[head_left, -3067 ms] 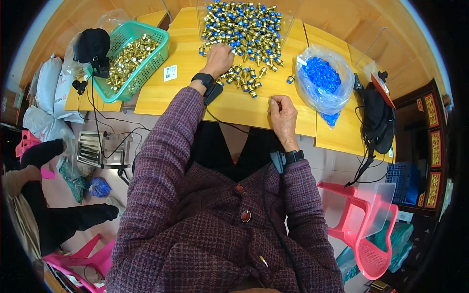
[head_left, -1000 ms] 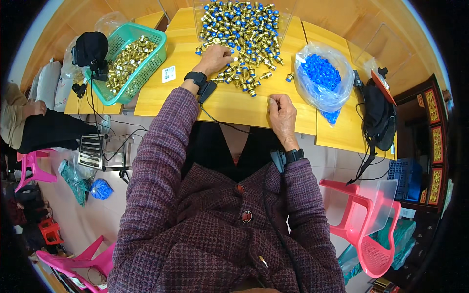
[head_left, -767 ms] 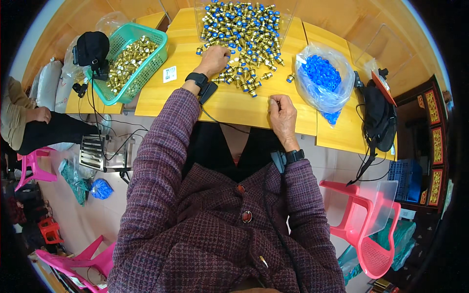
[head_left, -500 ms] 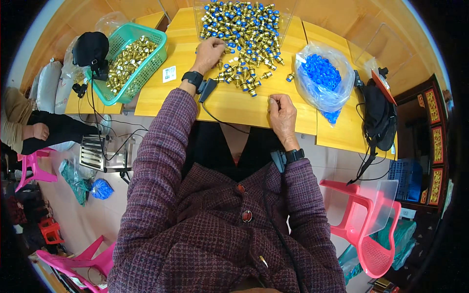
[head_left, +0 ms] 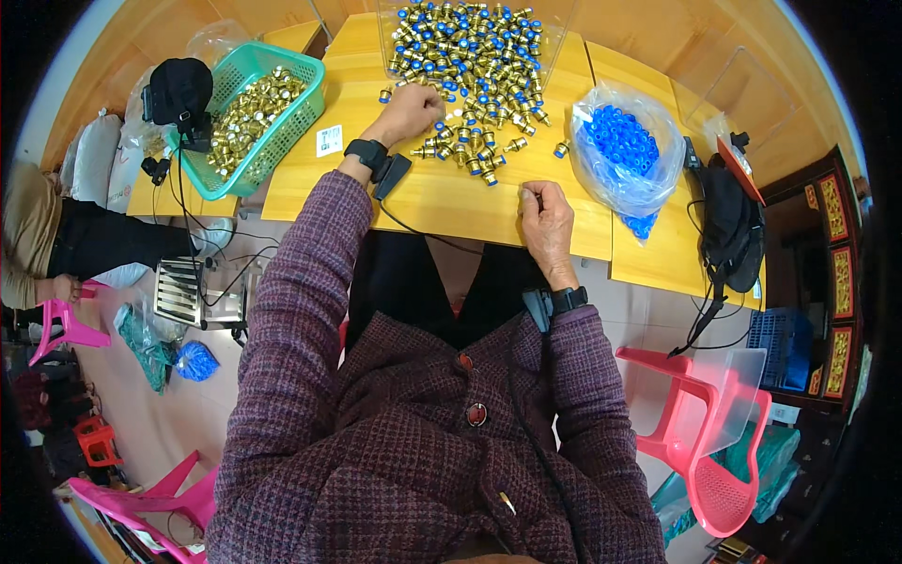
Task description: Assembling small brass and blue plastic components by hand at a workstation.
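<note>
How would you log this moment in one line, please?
left hand: at fittings pile, grip unclear; right hand: curled, at table; clear bag: blue rings; green basket: brass parts

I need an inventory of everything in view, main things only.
Wooden table: count unclear, yellow, centre
Blue-capped metal fittings: many, gold and blue, table's far middle
Perforated plastic basket: one, green, table's left
Loose metal fittings: many, gold, inside basket
Thin plastic bag: one, clear, table's right
Small plastic rings: many, blue, inside bag
Strapped fabric bag: one, black, table's right end
Plastic seats: several, pink, on floor
Co-worker: one, beige and black, left
Left hand: one, purple sleeve, at blue-capped fittings
Right hand: one, purple sleeve, table's near edge
</note>
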Demonstrator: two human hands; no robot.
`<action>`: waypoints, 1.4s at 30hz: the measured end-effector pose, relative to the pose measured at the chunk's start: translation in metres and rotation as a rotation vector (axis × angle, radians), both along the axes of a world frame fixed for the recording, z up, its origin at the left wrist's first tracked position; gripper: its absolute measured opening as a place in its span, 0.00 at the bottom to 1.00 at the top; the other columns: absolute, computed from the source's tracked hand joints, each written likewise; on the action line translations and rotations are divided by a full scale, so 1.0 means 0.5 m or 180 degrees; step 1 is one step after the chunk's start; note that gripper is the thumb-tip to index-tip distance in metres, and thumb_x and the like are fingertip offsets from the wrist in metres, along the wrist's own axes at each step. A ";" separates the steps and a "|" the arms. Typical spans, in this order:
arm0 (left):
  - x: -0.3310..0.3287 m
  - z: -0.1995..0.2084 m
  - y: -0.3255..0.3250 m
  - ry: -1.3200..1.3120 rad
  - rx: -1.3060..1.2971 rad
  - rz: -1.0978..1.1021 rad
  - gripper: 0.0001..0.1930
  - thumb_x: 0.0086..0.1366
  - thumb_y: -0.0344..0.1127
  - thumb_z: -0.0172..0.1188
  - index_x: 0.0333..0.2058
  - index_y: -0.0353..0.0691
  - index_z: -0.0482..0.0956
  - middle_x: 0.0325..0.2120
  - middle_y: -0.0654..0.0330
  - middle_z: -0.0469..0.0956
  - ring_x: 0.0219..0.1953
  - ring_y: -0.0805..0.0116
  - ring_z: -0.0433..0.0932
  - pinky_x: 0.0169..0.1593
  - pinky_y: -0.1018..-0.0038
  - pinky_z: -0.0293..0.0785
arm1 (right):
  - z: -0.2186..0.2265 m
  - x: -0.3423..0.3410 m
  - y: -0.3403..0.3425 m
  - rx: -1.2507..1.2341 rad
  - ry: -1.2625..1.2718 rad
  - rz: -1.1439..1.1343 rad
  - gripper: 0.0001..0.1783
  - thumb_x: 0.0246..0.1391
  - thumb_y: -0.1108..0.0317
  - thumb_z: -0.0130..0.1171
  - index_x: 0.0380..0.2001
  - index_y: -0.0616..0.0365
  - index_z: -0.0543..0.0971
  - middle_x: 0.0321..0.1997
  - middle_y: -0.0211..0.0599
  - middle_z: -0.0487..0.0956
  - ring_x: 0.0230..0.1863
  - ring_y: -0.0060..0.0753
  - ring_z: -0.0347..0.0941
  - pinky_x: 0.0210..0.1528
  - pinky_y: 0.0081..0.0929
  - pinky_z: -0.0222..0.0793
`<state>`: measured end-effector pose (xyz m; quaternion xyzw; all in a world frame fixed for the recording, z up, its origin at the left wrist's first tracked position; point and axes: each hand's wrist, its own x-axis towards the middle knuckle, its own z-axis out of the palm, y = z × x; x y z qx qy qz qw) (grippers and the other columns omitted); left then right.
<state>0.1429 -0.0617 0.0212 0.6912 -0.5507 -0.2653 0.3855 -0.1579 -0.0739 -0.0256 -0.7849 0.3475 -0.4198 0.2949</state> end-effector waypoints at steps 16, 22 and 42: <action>-0.016 -0.006 0.007 -0.2380 -0.0018 -0.0224 0.08 0.55 0.32 0.62 0.35 0.42 0.82 0.32 0.52 0.76 0.39 0.52 0.76 0.43 0.60 0.73 | -0.001 0.001 0.000 -0.0138 0.0027 -0.0009 0.03 0.54 0.74 0.58 0.32 0.62 0.76 0.32 0.48 0.78 0.35 0.52 0.76 0.37 0.39 0.71; -0.007 -0.006 0.014 -0.2098 -0.0031 -0.0206 0.07 0.55 0.33 0.62 0.34 0.43 0.80 0.30 0.54 0.75 0.37 0.52 0.74 0.43 0.60 0.72 | -0.005 0.003 0.000 -0.0084 0.0042 -0.0010 0.03 0.54 0.74 0.58 0.32 0.62 0.76 0.32 0.48 0.78 0.35 0.52 0.76 0.37 0.39 0.71; 0.037 0.004 -0.020 0.3852 -0.1139 0.0296 0.10 0.67 0.33 0.56 0.38 0.30 0.75 0.33 0.54 0.79 0.33 0.66 0.80 0.32 0.76 0.77 | 0.007 0.003 0.003 -0.0131 0.0055 0.0024 0.02 0.54 0.76 0.57 0.32 0.61 0.76 0.31 0.46 0.77 0.32 0.51 0.75 0.34 0.38 0.71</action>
